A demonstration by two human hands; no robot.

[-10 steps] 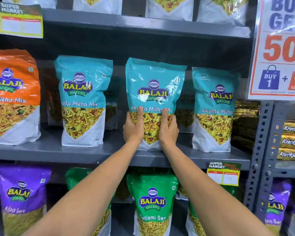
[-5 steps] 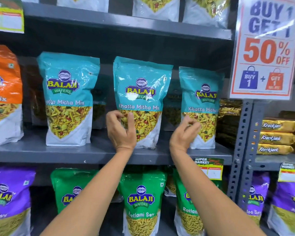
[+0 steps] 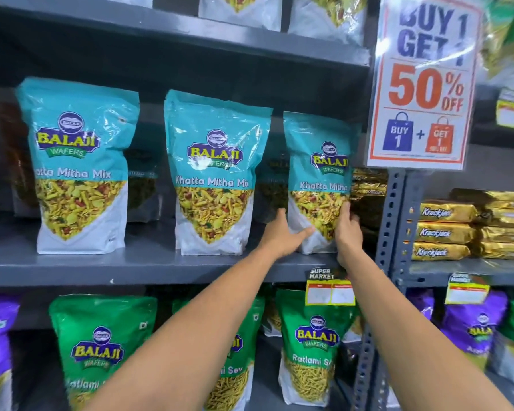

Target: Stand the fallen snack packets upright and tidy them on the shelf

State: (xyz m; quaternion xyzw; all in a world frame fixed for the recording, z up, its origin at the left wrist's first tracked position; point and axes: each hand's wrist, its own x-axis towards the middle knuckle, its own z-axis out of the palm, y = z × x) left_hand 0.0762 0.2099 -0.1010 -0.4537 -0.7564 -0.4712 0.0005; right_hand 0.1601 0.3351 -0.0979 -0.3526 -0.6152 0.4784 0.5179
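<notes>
Three teal Khatta Mitha Mix packets stand upright on the grey middle shelf [image 3: 137,266]: a left packet [image 3: 79,164], a middle packet [image 3: 215,173] and a right packet [image 3: 319,173]. My left hand [image 3: 282,232] presses the lower left side of the right packet, fingers behind its edge and thumb across its front. My right hand [image 3: 346,229] grips that packet's lower right edge. Darker packets stand behind the front row, mostly hidden.
A "Buy 1 Get 1 50% off" sign [image 3: 425,84] hangs just right of the held packet. A perforated steel upright [image 3: 390,221] borders the shelf. Gold Krackjack packs [image 3: 445,232] are stacked to the right. Green Ratlami Sev packets [image 3: 312,351] and purple packets [image 3: 472,330] fill the lower shelf.
Both hands let go of the middle packet and moved right onto the right packet, one on each side. The camera view shifted right.
</notes>
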